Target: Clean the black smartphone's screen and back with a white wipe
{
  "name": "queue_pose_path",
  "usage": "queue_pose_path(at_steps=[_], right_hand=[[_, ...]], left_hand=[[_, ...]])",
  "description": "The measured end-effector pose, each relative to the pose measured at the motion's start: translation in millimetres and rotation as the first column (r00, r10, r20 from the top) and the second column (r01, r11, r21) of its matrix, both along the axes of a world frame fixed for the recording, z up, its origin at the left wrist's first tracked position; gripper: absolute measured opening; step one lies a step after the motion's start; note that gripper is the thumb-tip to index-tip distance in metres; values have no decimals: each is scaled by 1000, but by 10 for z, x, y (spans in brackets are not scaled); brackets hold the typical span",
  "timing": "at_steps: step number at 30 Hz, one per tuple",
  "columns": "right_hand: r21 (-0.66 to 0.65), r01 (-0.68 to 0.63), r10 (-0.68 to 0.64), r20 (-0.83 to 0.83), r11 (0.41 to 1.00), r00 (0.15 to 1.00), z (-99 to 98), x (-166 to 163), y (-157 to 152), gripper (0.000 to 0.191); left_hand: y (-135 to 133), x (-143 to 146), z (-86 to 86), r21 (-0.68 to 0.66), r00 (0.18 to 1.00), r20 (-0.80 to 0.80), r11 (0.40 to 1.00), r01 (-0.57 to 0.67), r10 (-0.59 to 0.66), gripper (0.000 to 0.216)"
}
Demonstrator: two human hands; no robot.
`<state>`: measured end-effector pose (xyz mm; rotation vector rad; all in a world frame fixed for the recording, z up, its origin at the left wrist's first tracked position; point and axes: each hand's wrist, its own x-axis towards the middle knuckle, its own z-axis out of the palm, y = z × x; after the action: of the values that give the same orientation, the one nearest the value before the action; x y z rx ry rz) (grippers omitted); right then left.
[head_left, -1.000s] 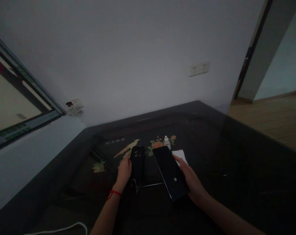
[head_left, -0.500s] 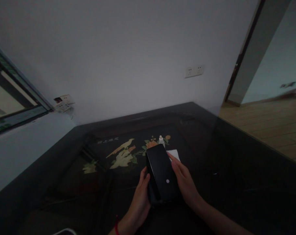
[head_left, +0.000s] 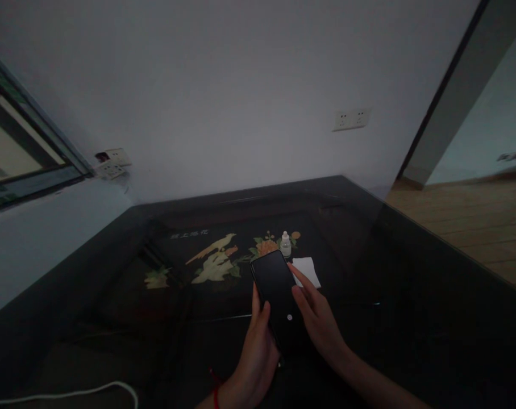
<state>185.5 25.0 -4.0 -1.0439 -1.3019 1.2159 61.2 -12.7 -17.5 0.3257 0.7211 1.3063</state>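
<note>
A black smartphone (head_left: 278, 292) is held between my two hands above the dark table, its screen dark except for a small pale round mark low down. My left hand (head_left: 260, 346) grips its left edge, thumb along the side and fingers going underneath. On the right edge, my right hand (head_left: 315, 312) closes with its thumb at the rim and fingers along the side. Just past the phone's top stands a small clear bottle (head_left: 286, 245) with a white cap. Beside my right fingers lies a white piece of paper (head_left: 308, 271), partly covered by them.
The glossy dark table (head_left: 369, 244) carries a bird and flower picture (head_left: 215, 264). A white cable (head_left: 91, 389) curves at the lower left. Wall sockets (head_left: 352, 119) are on the wall behind, and a window (head_left: 23, 125) is at left.
The phone has tilted and sits more face-up, with my left hand further under it. The view has shifted, showing more of the bottle, paper and white cable.
</note>
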Motion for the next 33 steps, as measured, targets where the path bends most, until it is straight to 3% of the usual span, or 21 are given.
queue_pose_path(at_steps=[8, 14, 19, 23, 30, 33], right_hand=[[-24, -70, 73, 132, 997, 989, 97, 70, -9, 54], [-77, -178, 189, 182, 981, 965, 168, 99, 14, 60], [-18, -94, 96, 235, 995, 967, 188, 172, 95, 47], [-29, -36, 42, 254, 999, 966, 194, 216, 150, 47], [115, 35, -91, 534, 993, 841, 268, 298, 150, 40], [174, 60, -144, 523, 983, 840, 264, 328, 167, 36]], left_hand=[[-18, -21, -7, 41, 992, -117, 998, -40, 44, 72], [-32, -42, 16, 15, 979, -198, 999, -43, 45, 86], [-26, -24, 11, 20, 977, -213, 1000, -15, 19, 87], [-51, -13, -63, 65, 954, -296, 996, 67, -45, 77], [-98, -29, -159, 155, 869, -490, 973, 169, -73, 74], [-108, -35, -173, 143, 862, -501, 975, 173, -79, 77]])
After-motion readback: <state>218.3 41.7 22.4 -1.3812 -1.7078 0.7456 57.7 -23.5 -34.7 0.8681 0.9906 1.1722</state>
